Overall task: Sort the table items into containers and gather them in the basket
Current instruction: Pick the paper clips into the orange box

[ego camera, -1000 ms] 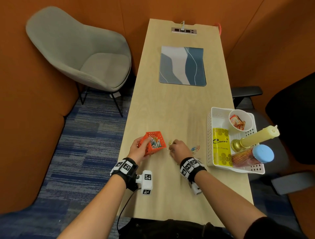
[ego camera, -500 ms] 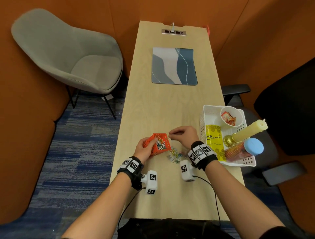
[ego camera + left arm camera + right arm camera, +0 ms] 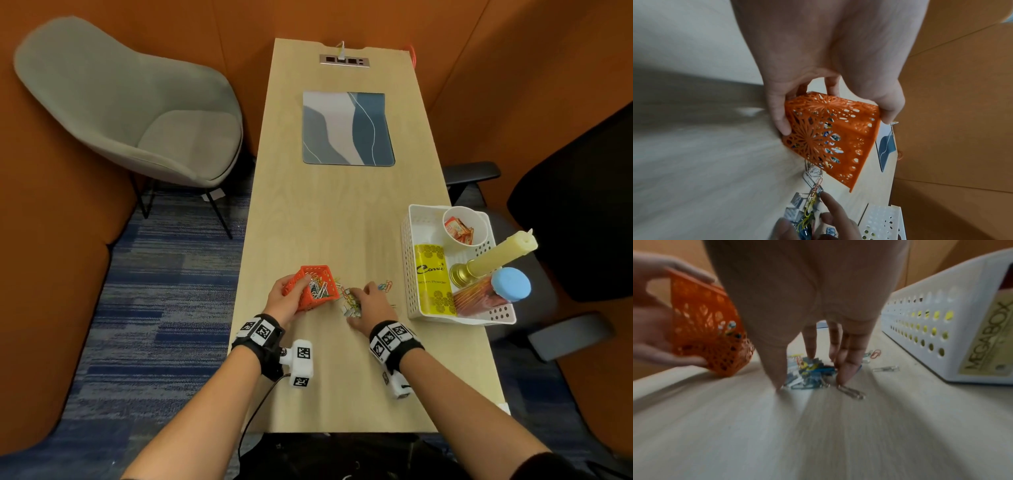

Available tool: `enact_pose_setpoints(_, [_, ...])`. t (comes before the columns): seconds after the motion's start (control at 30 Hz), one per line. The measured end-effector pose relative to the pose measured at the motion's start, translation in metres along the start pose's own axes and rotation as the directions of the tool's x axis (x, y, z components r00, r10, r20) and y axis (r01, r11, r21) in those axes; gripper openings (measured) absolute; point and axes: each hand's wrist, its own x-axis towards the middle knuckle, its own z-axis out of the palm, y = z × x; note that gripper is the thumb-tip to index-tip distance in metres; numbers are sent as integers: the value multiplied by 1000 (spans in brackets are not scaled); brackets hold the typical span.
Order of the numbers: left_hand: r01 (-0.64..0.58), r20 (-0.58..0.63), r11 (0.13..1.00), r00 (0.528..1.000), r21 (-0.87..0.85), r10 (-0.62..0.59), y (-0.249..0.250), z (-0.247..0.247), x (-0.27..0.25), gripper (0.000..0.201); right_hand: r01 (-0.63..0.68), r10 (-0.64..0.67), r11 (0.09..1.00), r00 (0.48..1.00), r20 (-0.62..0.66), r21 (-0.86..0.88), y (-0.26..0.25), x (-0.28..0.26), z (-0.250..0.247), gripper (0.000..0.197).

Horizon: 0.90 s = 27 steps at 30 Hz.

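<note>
- Left hand (image 3: 287, 298) grips the orange lattice cup (image 3: 317, 287), fingers (image 3: 780, 116) curled round its walls, cup tipped with its mouth leaning toward the clip pile and one lower edge down by the desk (image 3: 342, 205)
- Plenty of clips already sit inside the cup, colours showing through the cut-outs in the left wrist view
- Right hand (image 3: 371, 303) is spread over the loose paper clips (image 3: 809, 371), fingers (image 3: 846, 363) fairly wide and arched down, tips touching the desk on either side of the heap; nothing is lifted yet as far as the frames show
- The pile lies just beside the cup's mouth, between the two hands; a few strays lie off toward the white basket (image 3: 409, 260), including a red and blue pair (image 3: 386, 285) and a silver one (image 3: 885, 369)
- My read: this is the gather-and-load step, so close the fingers inward to bunch the heap before lifting, since the clips look tangled and may trail
- Keep the cup tilted low with its rim near the pile; sweeping clips in may beat pinching them
- Don't tip the cup further, or what's inside could slide out
- Then collect the strays, and the cup goes in the basket beside the yellow box (image 3: 431, 277) and candle (image 3: 496, 255)
</note>
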Motion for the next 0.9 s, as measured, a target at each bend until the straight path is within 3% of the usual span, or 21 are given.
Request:
enact_pose_setpoints(0.17, [25, 9, 1000, 1000, -4, -25, 0, -10, -5, 50, 36, -32, 999, 993, -116, 36, -11, 6, 0, 30])
enact_pose_setpoints(0.4, [37, 13, 999, 999, 7, -37, -1, -11, -7, 48, -59, 83, 973, 992, -98, 221, -5, 18, -12, 21])
enact_pose_setpoints(0.47, [32, 19, 999, 999, 10, -33, -1, -10, -6, 47, -116, 155, 937, 983, -96, 330, -1, 17, -12, 18])
enact_pose_setpoints(0.6, [31, 37, 999, 999, 28, -32, -1, -6, -5, 49, -188, 289, 760, 955, -65, 622, 7, 13, -22, 17])
enact_pose_setpoints(0.7, [17, 35, 999, 999, 47, -19, 0, 0, -5, 48, -133, 257, 638, 965, -48, 759, 2, 9, -42, 17])
enact_pose_setpoints(0.8, [-7, 15, 997, 1000, 71, 6, -1, 8, -5, 52, -34, 182, 443, 982, -53, 896, -11, 7, -67, 20])
enact_pose_setpoints(0.83, [-11, 8, 997, 1000, 71, 10, -2, 11, -5, 52, 1, 132, 429, 989, -63, 903, -16, 7, -74, 20])
enact_pose_setpoints(0.9, [-13, 4, 997, 1000, 78, 13, -1, 17, -6, 49, 69, 7, 506, 996, -84, 860, -27, 5, -85, 21])
